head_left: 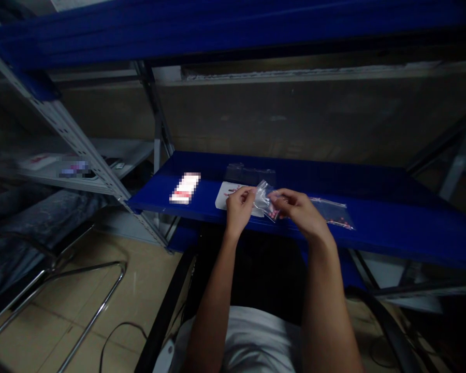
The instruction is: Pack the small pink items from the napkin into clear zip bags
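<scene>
Between my two hands, above the blue shelf point(392, 217), is a small clear plastic bag point(263, 196) with small red-pink pieces, maybe beads, at its lower right end. My left hand point(241, 203) pinches the bag's left edge. The fingers of my right hand point(293, 204) are closed on its right side. Behind my left hand lies a white card or tray point(222, 196) with a few small red pieces on it, partly hidden. To the right, a second clear bag point(336, 215) with similar small pieces rests on the shelf, its left end behind my right hand.
A clear plastic piece point(250, 173) lies behind the white card. To its left is a lit, blurred-out phone-like rectangle point(185, 188). A blue upper shelf point(233, 31) hangs overhead. Metal uprights point(77, 134) and a chair frame point(97, 305) are at the left.
</scene>
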`<action>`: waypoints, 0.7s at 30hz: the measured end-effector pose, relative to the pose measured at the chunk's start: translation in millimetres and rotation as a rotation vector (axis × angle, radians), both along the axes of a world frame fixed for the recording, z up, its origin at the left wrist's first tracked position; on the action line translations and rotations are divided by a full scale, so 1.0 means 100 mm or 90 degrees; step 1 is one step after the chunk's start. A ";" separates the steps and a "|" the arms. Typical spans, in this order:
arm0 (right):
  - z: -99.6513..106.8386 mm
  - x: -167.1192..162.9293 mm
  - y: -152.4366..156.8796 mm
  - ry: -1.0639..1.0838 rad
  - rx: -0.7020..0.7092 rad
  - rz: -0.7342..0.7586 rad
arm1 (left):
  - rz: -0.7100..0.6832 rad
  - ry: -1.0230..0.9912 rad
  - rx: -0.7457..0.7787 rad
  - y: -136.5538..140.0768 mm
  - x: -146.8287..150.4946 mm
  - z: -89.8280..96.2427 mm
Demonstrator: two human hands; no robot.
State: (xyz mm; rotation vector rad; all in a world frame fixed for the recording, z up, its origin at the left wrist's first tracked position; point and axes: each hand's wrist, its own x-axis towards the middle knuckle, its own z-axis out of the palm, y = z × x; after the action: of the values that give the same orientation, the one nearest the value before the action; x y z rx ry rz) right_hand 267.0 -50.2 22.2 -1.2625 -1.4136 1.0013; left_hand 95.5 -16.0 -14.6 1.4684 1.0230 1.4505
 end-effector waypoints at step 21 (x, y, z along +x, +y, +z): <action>0.27 -0.25 -0.12 -0.140 0.123 -0.084 | -0.172 -0.156 -0.072 -0.12 -0.02 0.18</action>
State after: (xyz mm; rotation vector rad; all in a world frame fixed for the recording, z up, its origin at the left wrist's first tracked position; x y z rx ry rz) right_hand 241.9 -62.3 49.0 -1.3325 -1.5314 0.6356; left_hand 93.9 -28.0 3.6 1.2572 0.7134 1.3167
